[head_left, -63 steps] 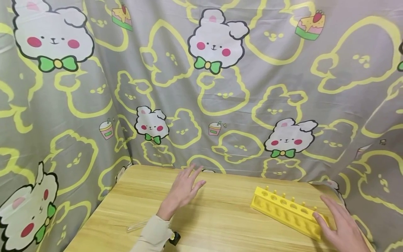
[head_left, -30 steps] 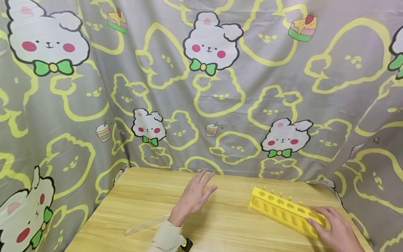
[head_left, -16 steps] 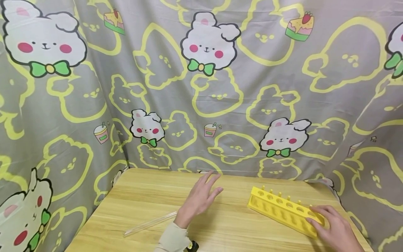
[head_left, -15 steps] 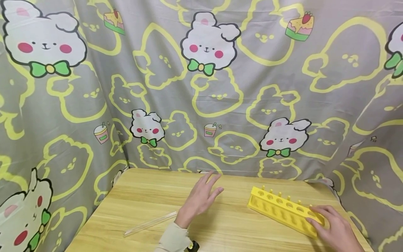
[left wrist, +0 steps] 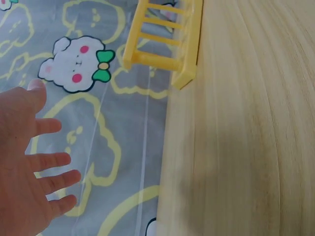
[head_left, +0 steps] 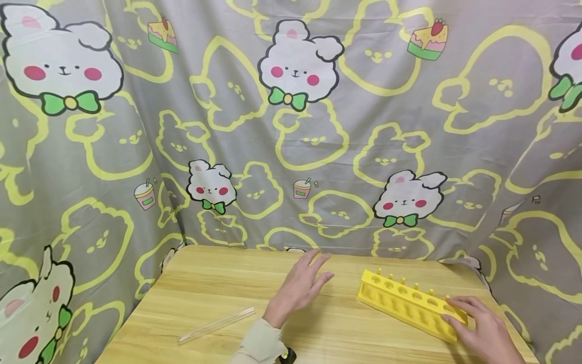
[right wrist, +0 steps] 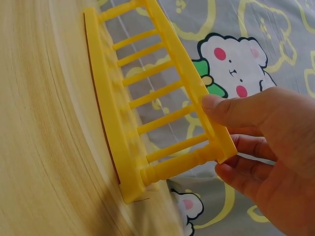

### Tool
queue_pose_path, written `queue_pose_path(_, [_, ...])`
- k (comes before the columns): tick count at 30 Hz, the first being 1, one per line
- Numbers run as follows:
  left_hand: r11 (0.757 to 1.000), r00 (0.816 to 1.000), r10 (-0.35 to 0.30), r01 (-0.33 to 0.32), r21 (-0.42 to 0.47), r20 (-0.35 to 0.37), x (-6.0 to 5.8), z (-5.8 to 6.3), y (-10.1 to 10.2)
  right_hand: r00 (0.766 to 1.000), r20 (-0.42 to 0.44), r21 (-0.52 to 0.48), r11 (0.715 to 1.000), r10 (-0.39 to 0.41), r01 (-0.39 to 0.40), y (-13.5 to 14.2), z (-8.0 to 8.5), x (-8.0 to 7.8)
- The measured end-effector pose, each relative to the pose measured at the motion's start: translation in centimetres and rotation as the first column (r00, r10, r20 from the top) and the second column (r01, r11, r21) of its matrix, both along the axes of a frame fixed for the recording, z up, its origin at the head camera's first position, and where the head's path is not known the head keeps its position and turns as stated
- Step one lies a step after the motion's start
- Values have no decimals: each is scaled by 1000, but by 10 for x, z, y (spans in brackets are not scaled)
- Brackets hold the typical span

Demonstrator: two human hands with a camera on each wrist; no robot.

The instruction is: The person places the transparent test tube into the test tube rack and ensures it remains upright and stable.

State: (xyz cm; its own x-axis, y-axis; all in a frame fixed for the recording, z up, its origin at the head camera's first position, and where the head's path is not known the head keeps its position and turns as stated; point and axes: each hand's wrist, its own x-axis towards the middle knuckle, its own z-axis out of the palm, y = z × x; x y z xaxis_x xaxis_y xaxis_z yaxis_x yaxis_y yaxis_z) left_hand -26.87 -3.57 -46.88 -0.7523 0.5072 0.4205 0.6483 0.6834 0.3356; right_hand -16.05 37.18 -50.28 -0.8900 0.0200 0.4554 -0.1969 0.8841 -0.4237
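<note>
A yellow test tube rack (head_left: 409, 306), with a row of round holes and short pegs along its back, stands on the right part of the table. My right hand (head_left: 485, 328) grips the near right end of its top bar. In the right wrist view the thumb lies on top of the bar (right wrist: 189, 81) and the fingers curl beneath it. My left hand (head_left: 300, 287) hovers over the middle of the table, fingers spread, holding nothing. A clear glass tube (head_left: 216, 325) lies on the table to the left of that hand.
The wooden table (head_left: 195, 275) has its back edge against a grey curtain (head_left: 327, 151) printed with rabbits, which also hangs at both sides. A small black item (head_left: 287, 355) sits at the left wrist by the sleeve (head_left: 263, 342).
My right hand has come down onto the rack's end and taken hold of it. My left hand has drifted right, uncovering the whole glass tube.
</note>
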Motion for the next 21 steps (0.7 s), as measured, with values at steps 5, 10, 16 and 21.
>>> queue_pose_path(5, [1000, 1000, -14, 15, -14, 6, 0, -1, 7, 1000, 22, -5, 1000, -4, 5, 1, 0, 0])
queue_pose_path(10, [999, 999, -32, 32, 2, -32, -2, -1, 14, 1000, 6, 0, 1000, 6, -6, 2, 0, 1])
queue_pose_path(16, [998, 996, -61, 62, 15, -66, -6, 0, 25, 999, -41, 7, 1000, 18, -18, 2, 0, 0])
queue_pose_path(21, [996, 993, -92, 90, -24, -68, -9, -1, 36, 999, -46, -3, 1000, 21, -21, 1, -1, 0])
